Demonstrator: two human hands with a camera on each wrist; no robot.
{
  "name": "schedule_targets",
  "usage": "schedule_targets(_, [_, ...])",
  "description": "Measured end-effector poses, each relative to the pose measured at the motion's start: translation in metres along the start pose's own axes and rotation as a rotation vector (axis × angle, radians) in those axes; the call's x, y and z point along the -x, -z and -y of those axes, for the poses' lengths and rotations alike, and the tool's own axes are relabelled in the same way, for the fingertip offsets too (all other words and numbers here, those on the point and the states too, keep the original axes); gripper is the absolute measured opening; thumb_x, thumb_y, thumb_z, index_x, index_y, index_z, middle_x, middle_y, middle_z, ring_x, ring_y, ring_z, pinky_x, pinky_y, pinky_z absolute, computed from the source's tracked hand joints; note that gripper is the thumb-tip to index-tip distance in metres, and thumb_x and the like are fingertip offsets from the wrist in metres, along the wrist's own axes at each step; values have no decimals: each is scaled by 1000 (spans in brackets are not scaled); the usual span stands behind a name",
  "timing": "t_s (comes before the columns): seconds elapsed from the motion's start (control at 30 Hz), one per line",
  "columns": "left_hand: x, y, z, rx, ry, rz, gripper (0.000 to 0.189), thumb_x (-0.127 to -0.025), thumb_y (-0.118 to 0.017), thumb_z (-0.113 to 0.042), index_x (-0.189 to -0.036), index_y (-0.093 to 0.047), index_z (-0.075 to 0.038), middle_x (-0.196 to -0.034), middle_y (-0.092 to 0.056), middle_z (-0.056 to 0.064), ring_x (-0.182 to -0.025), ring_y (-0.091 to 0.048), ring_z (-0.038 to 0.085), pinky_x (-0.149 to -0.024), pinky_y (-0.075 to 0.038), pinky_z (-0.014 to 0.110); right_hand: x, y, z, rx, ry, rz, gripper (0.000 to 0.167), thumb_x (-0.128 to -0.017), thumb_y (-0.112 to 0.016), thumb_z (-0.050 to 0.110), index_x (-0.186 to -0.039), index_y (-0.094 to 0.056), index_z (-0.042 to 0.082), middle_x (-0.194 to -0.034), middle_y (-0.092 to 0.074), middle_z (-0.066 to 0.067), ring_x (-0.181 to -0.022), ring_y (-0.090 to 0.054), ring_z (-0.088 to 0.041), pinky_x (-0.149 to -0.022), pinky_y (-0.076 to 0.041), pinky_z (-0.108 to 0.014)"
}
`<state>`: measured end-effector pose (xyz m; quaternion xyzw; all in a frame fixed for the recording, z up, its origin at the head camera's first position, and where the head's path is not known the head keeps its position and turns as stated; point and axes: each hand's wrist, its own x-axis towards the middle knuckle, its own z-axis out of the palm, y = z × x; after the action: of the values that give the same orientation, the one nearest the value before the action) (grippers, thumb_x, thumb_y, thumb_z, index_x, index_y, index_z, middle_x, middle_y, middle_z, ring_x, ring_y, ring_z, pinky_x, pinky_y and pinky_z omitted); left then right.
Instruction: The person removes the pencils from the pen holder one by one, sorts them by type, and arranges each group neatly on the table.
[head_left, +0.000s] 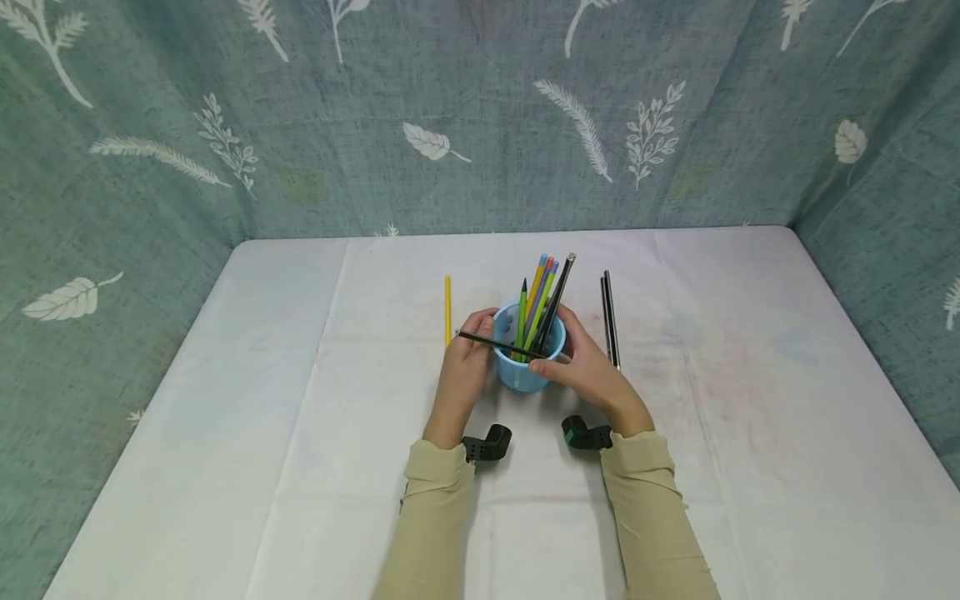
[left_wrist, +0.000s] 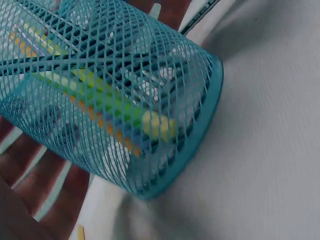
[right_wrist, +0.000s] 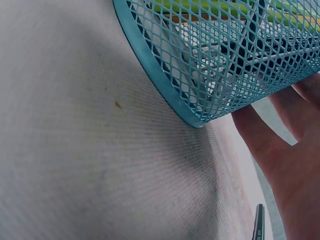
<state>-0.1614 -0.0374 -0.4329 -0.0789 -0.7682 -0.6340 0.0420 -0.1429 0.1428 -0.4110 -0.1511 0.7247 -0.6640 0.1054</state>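
A light-blue mesh pencil cup (head_left: 517, 379) is held between my two hands, my left hand (head_left: 467, 362) on its left side and my right hand (head_left: 592, 367) on its right. Green pencils (head_left: 522, 312), others in mixed colours and dark pencils (head_left: 557, 296) stand inside, leaning right. Across the front of the rim slants a slim black pencil (head_left: 498, 342), from the left thumb to the right thumb; which hand bears it I cannot tell. In the left wrist view, left fingers (left_wrist: 50, 200) curve around the mesh. In the right wrist view, right fingers (right_wrist: 255, 130) touch its side.
A yellow pencil (head_left: 447, 308) lies on the white tablecloth (head_left: 337, 433) just left of my left hand. Dark pencils (head_left: 610, 317) lie side by side to the right of the cup. A grey-green leaf-print curtain (head_left: 480, 192) hangs behind the table and at both sides.
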Motion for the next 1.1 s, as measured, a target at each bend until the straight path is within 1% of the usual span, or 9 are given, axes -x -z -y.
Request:
schedule_targets(0.17, [-2,-5,-7,100,56,34,42,-91,-49,-36,-127,-45,-15,-117,-54,9,-110,-48,18,-93,-35,39,0,0,-1,-3,19,10,87,-79,-68,24,-143,-9,21,-146,-14,-8,-128,-24,-32,-101,-21,-50])
schedule_targets(0.27, [-1,-8,-12,91,76,33,44,-89,-53,-34,-128,-43,-17,-120,-53,8,-112,-47,15,-93,-35,40,0,-1,-2,-2,31,12,90,-77,-69,30,-144,-9,21,-146,-13,-7,-128,-24,-34,-100,-21,-51])
schedule_targets(0.37, [1,-10,-17,45,68,30,43,-88,-54,-32,-129,-43,-21,-124,-50,5,-113,-46,13,-92,-36,41,0,-1,-1,1,33,13,89,-78,-68,27,-144,-9,19,-147,-12,-7,-128,-24,-34,-100,-20,-52])
schedule_targets(0.47, [2,-13,-22,-64,54,39,45,-87,-54,-36,-130,-42,-26,-130,-46,0,-117,-42,12,-93,-35,43,0,0,-1,2,28,18,86,-80,-66,23,-144,-8,19,-147,-9,-8,-129,-23,-35,-99,-20,-54])
schedule_targets(0.57, [3,-16,-26,-174,38,48,48,-86,-54,-37,-131,-41,-27,-132,-43,-3,-122,-37,13,-96,-32,46,1,0,0,2,15,21,85,-81,-65,23,-144,-8,21,-147,-8,-7,-129,-22,-35,-99,-21,-55])
schedule_targets(0.63, [4,-17,-28,-221,30,49,48,-86,-54,-36,-131,-41,-28,-133,-41,-5,-124,-34,12,-98,-30,45,1,0,1,2,8,23,85,-80,-65,24,-144,-8,23,-147,-8,-6,-129,-22,-34,-98,-22,-55])
schedule_targets(0.87, [5,-16,-31,-314,-2,41,46,-85,-55,-33,-130,-44,-25,-125,-46,0,-116,-41,14,-94,-34,42,1,-1,2,20,1,48,86,-79,-67,27,-144,-11,23,-146,-12,-9,-127,-27,-34,-98,-23,-55])
schedule_targets(1.0, [4,-13,-32,-339,-7,40,46,-85,-56,-32,-129,-46,-22,-123,-48,4,-112,-44,16,-92,-36,41,1,-2,4,22,-4,71,84,-80,-67,23,-144,-13,21,-143,-21,-10,-125,-32,-31,-98,-25,-53])
schedule_targets(1.1, [4,-13,-32,-338,-4,27,45,-84,-57,-32,-127,-48,-20,-121,-48,4,-112,-44,15,-93,-36,39,0,-2,3,31,-5,76,81,-80,-66,20,-143,-15,18,-143,-22,-9,-124,-33,-30,-98,-25,-52])
